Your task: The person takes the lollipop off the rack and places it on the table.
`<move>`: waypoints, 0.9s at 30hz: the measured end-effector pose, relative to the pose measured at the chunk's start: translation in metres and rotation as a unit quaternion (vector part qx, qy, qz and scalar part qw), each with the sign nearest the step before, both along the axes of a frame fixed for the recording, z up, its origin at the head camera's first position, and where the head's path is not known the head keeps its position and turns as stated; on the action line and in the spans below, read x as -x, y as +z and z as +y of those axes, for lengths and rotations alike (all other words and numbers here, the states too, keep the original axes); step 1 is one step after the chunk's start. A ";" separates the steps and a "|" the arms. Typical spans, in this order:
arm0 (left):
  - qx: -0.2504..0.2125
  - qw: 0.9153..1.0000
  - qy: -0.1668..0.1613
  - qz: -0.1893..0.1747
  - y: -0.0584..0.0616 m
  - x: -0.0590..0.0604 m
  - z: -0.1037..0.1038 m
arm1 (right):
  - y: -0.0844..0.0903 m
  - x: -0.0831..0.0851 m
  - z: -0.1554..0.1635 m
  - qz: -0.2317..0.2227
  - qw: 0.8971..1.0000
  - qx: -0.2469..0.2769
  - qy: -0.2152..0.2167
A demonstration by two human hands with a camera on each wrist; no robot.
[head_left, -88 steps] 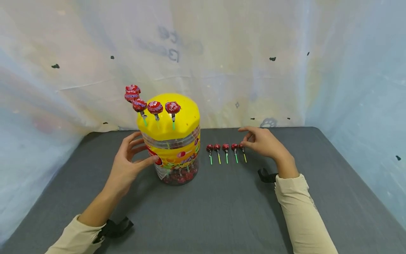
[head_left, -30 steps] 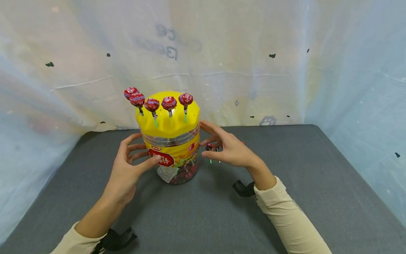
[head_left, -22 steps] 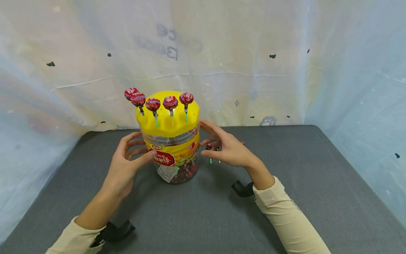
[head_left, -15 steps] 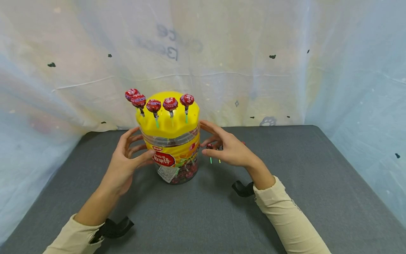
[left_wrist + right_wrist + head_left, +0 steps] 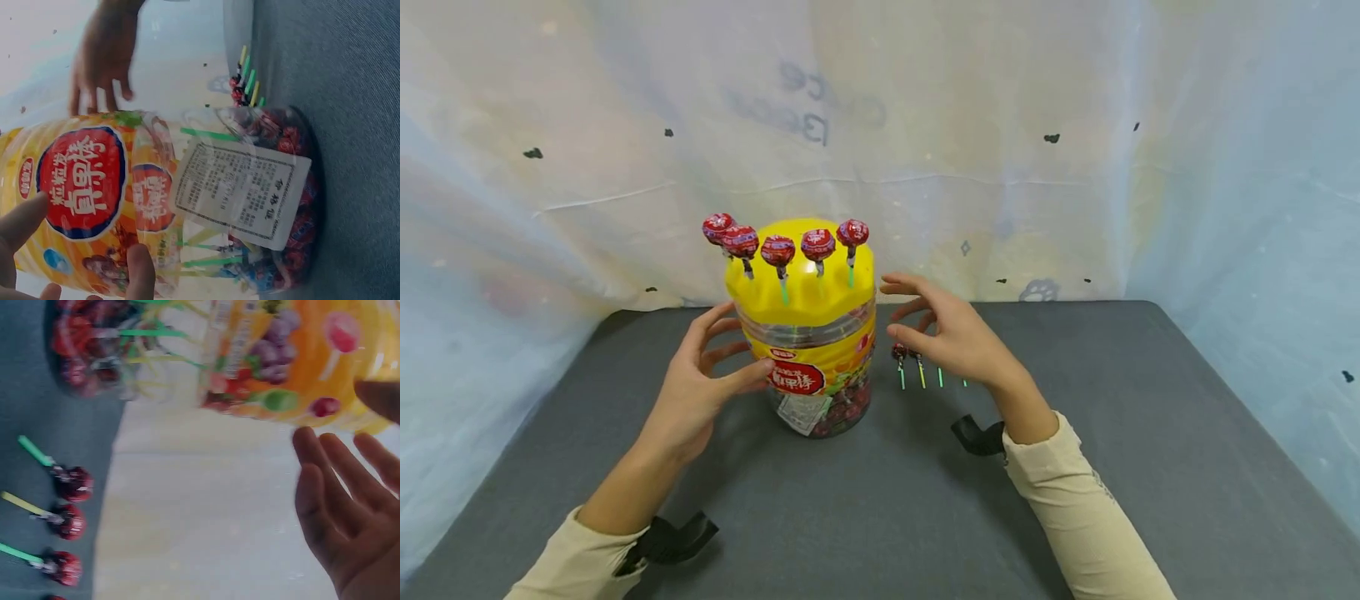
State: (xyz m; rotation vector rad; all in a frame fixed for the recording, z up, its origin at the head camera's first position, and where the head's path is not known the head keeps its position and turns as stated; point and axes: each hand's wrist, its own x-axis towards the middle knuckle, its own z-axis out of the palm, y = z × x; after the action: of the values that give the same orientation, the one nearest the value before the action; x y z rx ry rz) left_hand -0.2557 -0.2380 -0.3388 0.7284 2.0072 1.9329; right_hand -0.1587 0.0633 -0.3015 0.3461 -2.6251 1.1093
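A pale sheet (image 5: 925, 150) hung behind the grey bench (image 5: 820, 517), where the jar (image 5: 808, 337) stood upright. My worry was a hard squeeze or off-centre shove tipping it. The left hand (image 5: 696, 379) held its side, fingers curled round, thumb on the label (image 5: 797, 379). The right hand (image 5: 958, 337) hovered just beside it, fingers spread pretty wide, nothing in them. It partly hid the loose lollipops (image 5: 900, 352) lying on the bench, so a low sweep could've scattered those. Five more lollipops (image 5: 778, 250) stuck up from the yellow lid, and a careless bump might've bent their sticks.
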 end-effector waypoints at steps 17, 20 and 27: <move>0.048 0.998 -0.006 0.046 -0.002 0.005 -0.005 | 0.052 0.003 -0.044 0.207 0.977 0.052 -0.022; 0.049 0.998 -0.009 0.046 -0.002 0.005 -0.006 | 0.049 0.007 -0.048 0.224 0.974 0.042 -0.019; 0.047 0.997 -0.010 0.053 -0.003 0.008 -0.006 | 0.046 0.011 -0.049 0.245 0.969 0.022 -0.018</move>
State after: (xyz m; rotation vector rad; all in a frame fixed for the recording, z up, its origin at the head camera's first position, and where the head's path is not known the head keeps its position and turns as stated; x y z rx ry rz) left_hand -0.2638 -0.2436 -0.3423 0.8408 2.1282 1.8111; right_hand -0.1694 0.0142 -0.2558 0.4898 -2.1591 0.9258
